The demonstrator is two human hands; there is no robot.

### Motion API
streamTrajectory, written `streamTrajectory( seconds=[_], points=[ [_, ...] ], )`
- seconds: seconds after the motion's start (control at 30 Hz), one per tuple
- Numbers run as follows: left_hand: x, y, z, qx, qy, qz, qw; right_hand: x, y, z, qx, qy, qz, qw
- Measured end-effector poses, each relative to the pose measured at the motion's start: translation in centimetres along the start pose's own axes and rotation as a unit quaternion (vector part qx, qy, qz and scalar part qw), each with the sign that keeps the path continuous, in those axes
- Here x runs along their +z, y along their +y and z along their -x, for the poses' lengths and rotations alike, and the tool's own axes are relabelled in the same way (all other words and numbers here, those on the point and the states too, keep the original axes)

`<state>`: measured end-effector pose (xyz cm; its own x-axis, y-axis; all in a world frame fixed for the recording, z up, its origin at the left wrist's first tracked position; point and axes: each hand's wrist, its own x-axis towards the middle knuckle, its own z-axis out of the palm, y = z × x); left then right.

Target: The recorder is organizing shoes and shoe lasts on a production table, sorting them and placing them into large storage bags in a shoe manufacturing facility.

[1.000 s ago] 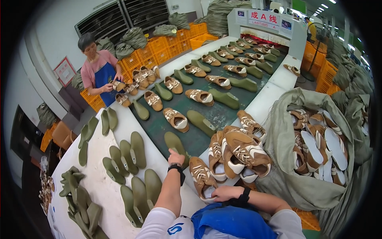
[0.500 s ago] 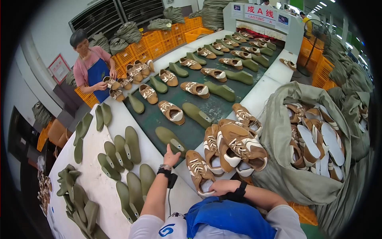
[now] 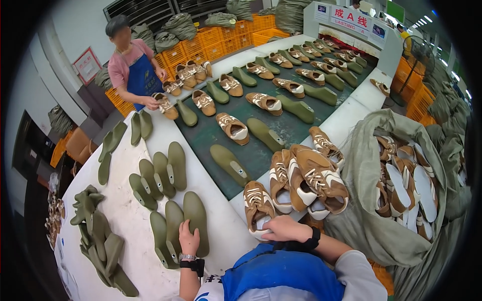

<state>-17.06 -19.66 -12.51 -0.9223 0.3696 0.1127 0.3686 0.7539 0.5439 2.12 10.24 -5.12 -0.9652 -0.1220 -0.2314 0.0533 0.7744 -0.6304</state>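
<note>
My left hand (image 3: 189, 241) lies over the near end of an olive-green shoe last (image 3: 196, 208) on the white table, fingers stretched out and touching it. Two similar lasts (image 3: 174, 226) stand just left of it. With my right hand (image 3: 288, 229) I grip the heel opening of a brown sneaker (image 3: 256, 198) with cream stripes and laces. This sneaker rests at the near corner of the green conveyor belt, and its inside shows pale. Beside it, a pile of matching sneakers (image 3: 314, 175) leans together.
Lasts and sneakers alternate in rows on the conveyor belt (image 3: 211, 168). A grey-green sack (image 3: 361, 210) of sneakers stands at right. Loose lasts (image 3: 100, 241) heap at left. Across the table, a person in a blue apron (image 3: 143, 75) handles a sneaker. Orange crates (image 3: 213, 47) line the back.
My left hand has moved from a last on the belt back to the lasts on the table. My right hand stays at the sneaker's heel. The head view has shifted slightly.
</note>
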Motion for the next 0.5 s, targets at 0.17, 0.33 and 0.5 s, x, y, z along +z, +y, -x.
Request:
streamTrajectory(
  seconds=[0.17, 0.33, 0.5],
  points=[
    [0.6, 0.2, 1.0, -0.027, -0.030, 0.008, 0.999, -2.2, -2.9, -0.2, -0.051, 0.003, -0.014, 0.999],
    [1.1, 2.7, 4.4, 0.004, -0.066, 0.043, 0.997, -0.2, -1.8, -2.7, -0.071, -0.039, -0.007, 0.997],
    [2.8, 3.7, 6.0, -0.020, -0.005, 0.070, 0.997, 4.9, 2.2, -5.2, -0.010, -0.102, 0.117, 0.988]
  ],
)
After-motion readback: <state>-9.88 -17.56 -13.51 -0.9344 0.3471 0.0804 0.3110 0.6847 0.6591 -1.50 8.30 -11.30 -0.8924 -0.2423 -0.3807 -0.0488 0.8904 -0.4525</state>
